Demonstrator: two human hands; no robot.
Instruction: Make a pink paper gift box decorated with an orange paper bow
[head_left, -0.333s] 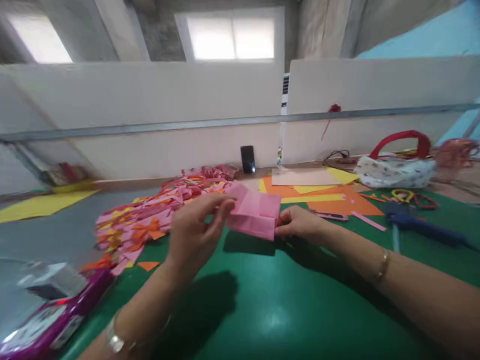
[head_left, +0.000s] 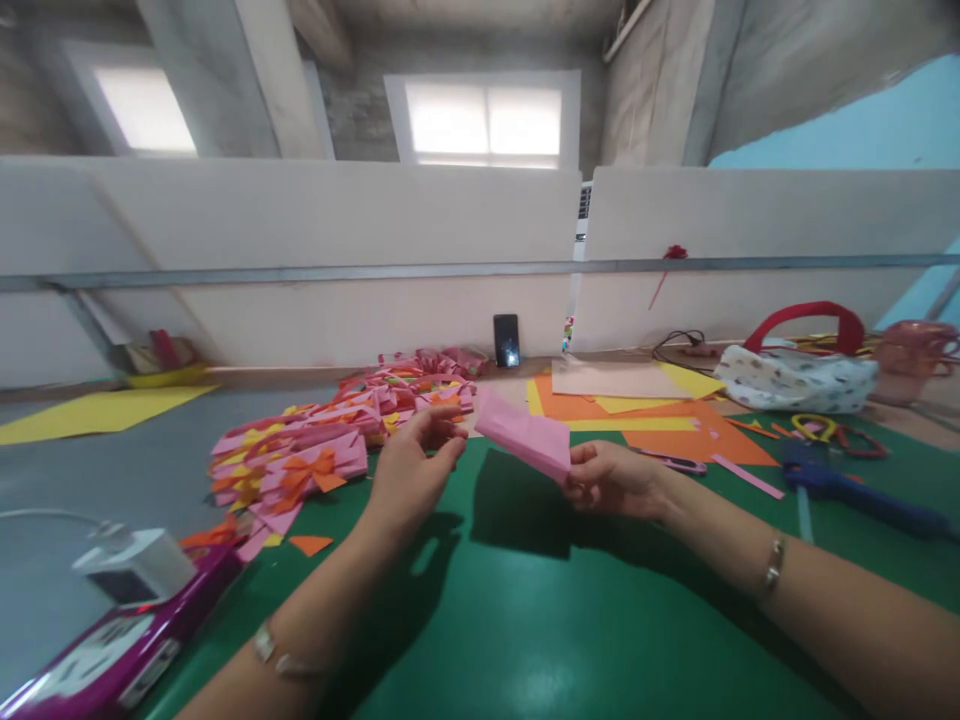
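Note:
A folded pink paper piece [head_left: 523, 436] is held above the green table mat [head_left: 525, 620]. My right hand [head_left: 611, 480] pinches its near right corner. My left hand [head_left: 416, 470] hovers just left of the paper with fingers apart, its fingertips close to the paper's left end; contact there is unclear. A heap of finished pink, orange and yellow paper pieces with bows [head_left: 322, 450] lies to the left of my left hand.
Orange and yellow paper sheets [head_left: 637, 410] lie beyond my right hand. A blue glue gun [head_left: 847, 485], scissors [head_left: 821, 428] and a white bag with a red handle [head_left: 795, 370] sit at right. A phone [head_left: 506, 340] leans on the divider. A magenta box with a charger [head_left: 112, 620] sits at left.
The pink paper has closed from a wider, opened shape into a narrow strip. My left hand has let go of its left edge and opened. The camera has tilted slightly.

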